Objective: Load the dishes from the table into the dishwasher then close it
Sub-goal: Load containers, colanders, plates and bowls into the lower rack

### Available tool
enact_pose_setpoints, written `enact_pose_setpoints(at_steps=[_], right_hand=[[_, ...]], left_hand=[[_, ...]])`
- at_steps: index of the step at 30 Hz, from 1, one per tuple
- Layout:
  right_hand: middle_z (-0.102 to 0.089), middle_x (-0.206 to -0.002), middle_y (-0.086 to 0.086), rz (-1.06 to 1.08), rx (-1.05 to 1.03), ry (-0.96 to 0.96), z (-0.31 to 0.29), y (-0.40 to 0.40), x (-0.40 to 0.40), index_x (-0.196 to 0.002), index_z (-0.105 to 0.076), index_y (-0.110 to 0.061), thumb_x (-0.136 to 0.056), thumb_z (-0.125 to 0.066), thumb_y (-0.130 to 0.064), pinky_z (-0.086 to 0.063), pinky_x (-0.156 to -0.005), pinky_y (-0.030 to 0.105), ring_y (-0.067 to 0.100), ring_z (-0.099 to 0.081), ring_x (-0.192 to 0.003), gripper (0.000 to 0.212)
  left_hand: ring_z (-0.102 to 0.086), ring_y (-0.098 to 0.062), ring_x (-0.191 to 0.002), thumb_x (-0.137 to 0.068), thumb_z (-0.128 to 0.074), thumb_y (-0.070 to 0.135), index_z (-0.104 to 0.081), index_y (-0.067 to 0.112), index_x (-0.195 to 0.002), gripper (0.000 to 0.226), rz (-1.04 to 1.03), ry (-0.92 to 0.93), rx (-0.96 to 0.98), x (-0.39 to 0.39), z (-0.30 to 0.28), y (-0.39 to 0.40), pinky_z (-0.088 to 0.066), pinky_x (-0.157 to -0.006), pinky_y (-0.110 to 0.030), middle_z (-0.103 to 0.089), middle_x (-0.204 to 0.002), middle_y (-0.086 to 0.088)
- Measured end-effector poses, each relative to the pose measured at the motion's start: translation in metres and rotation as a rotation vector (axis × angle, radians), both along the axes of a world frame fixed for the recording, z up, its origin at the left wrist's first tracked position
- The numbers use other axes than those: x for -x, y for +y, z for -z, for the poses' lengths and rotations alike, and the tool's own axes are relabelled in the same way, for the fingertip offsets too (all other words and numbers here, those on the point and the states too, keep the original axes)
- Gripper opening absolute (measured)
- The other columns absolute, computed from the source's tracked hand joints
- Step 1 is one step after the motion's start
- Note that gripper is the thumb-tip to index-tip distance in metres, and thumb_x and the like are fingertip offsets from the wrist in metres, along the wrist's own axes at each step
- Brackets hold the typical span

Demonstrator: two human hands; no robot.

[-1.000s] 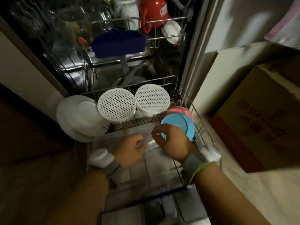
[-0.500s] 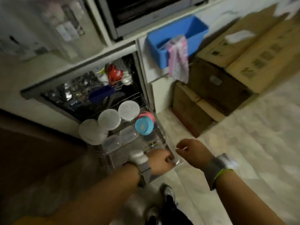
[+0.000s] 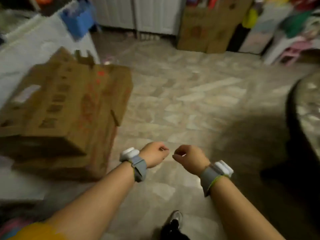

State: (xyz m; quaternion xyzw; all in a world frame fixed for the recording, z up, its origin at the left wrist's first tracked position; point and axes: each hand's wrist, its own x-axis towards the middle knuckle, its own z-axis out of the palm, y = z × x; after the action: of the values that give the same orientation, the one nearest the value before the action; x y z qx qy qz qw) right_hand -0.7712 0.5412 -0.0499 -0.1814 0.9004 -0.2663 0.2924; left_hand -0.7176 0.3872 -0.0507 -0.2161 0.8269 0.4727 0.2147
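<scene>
No text could be read. The cardboard box [image 3: 65, 108] at left carried red and dark printed marks and a pale label, all too blurred to make out.

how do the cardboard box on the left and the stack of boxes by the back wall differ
The near cardboard box lies low on the floor at the left, close to the person, tilted in the frame, with red print on its side. The far boxes stand upright by the white cabinet doors, stacked taller, and look smaller with distance. A torn flap sticks out on the near box; none shows on the far ones. Both are brown and blurred.
</scene>
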Motion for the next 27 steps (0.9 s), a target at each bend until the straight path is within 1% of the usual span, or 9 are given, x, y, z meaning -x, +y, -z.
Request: enact_pose_setpoints(at_steps=[3,5,8,11,13,15,21,25,27], right_hand=[[-0.072,-0.098,0.003,0.159,-0.031,0.073,-0.036,0.099,0.099,-0.100,-0.072,-0.016,-0.086,-0.066,-0.033,-0.047,-0.076,0.025,0.020,-0.065,-0.091,0.022],[-0.072,-0.094,0.004,0.311,0.000,0.135,-0.059,0.163,0.155,-0.098,-0.074,-0.015,-0.086,-0.067,-0.032,-0.045,-0.075,0.025,0.020,-0.066,-0.089,0.021],[-0.073,-0.090,0.004,0.492,0.060,0.212,-0.087,0.214,0.197,-0.095,-0.074,-0.010,-0.086,-0.069,-0.026,-0.047,-0.076,0.025,0.016,-0.066,-0.085,0.019],[-0.072,-0.088,0.001,0.659,0.090,0.245,-0.109,0.261,0.236,-0.094,-0.074,-0.011,-0.086,-0.069,-0.024,-0.044,-0.071,0.017,0.011,-0.064,-0.081,0.016],[-0.072,-0.090,0.000,0.739,0.087,0.279,-0.116,0.291,0.265,-0.096,-0.073,-0.014,-0.086,-0.069,-0.027,-0.046,-0.073,0.019,0.011,-0.064,-0.083,0.017],[-0.072,-0.091,-0.002,0.869,0.065,0.313,-0.117,0.318,0.282,-0.097,-0.073,-0.016,-0.087,-0.068,-0.029,-0.044,-0.072,0.019,0.009,-0.063,-0.082,0.017],[-0.070,-0.095,-0.004,1.207,0.021,0.277,-0.113,0.384,0.293,-0.101,-0.072,-0.015,-0.087,-0.067,-0.029,-0.046,-0.076,0.019,0.010,-0.064,-0.084,0.020],[-0.069,-0.097,-0.007,1.320,-0.001,0.206,-0.098,0.412,0.282,-0.104,-0.071,-0.018,-0.088,-0.066,-0.031,-0.046,-0.077,0.018,0.005,-0.062,-0.082,0.022],[-0.067,-0.098,-0.009,1.401,-0.007,0.166,-0.086,0.437,0.275,-0.105,-0.069,-0.021,-0.088,-0.066,-0.032,-0.048,-0.076,0.019,0.004,-0.061,-0.084,0.021]], left_hand=[[-0.067,-0.021,-0.099,-0.093,-0.057,0.028,-0.065,0.025,-0.097,0.009,0.082,0.060,-0.128,0.117,-0.016,0.091,-0.052,-0.083,-0.035,-0.070,-0.101,-0.005],[-0.067,-0.019,-0.097,-0.093,-0.057,0.028,-0.064,0.029,-0.096,0.007,0.200,0.094,-0.166,0.183,-0.034,0.150,-0.053,-0.085,-0.036,-0.070,-0.099,-0.001],[-0.067,-0.013,-0.095,-0.094,-0.056,0.028,-0.064,0.027,-0.106,0.015,0.392,0.119,-0.188,0.239,-0.054,0.201,-0.053,-0.086,-0.034,-0.069,-0.102,0.001],[-0.067,-0.014,-0.094,-0.093,-0.057,0.029,-0.063,0.033,-0.097,0.009,0.540,0.190,-0.188,0.309,-0.070,0.247,-0.055,-0.088,-0.038,-0.070,-0.100,0.003],[-0.066,-0.013,-0.094,-0.092,-0.058,0.031,-0.063,0.037,-0.092,0.008,0.643,0.259,-0.217,0.360,-0.076,0.282,-0.055,-0.087,-0.039,-0.069,-0.098,0.005],[-0.066,-0.012,-0.094,-0.092,-0.058,0.032,-0.065,0.036,-0.097,0.009,0.762,0.257,-0.228,0.400,-0.072,0.317,-0.055,-0.084,-0.035,-0.069,-0.098,0.006],[-0.067,-0.014,-0.091,-0.090,-0.063,0.029,-0.066,0.029,-0.100,0.011,1.093,0.183,-0.269,0.466,-0.061,0.402,-0.050,-0.074,-0.023,-0.070,-0.094,0.004],[-0.067,-0.014,-0.094,-0.089,-0.064,0.028,-0.067,0.028,-0.101,0.012,1.182,0.125,-0.279,0.474,-0.054,0.438,-0.053,-0.081,-0.027,-0.071,-0.099,0.003],[-0.066,-0.010,-0.096,-0.090,-0.064,0.029,-0.066,0.026,-0.106,0.017,1.297,0.120,-0.255,0.476,-0.049,0.465,-0.053,-0.084,-0.024,-0.070,-0.102,0.004]])
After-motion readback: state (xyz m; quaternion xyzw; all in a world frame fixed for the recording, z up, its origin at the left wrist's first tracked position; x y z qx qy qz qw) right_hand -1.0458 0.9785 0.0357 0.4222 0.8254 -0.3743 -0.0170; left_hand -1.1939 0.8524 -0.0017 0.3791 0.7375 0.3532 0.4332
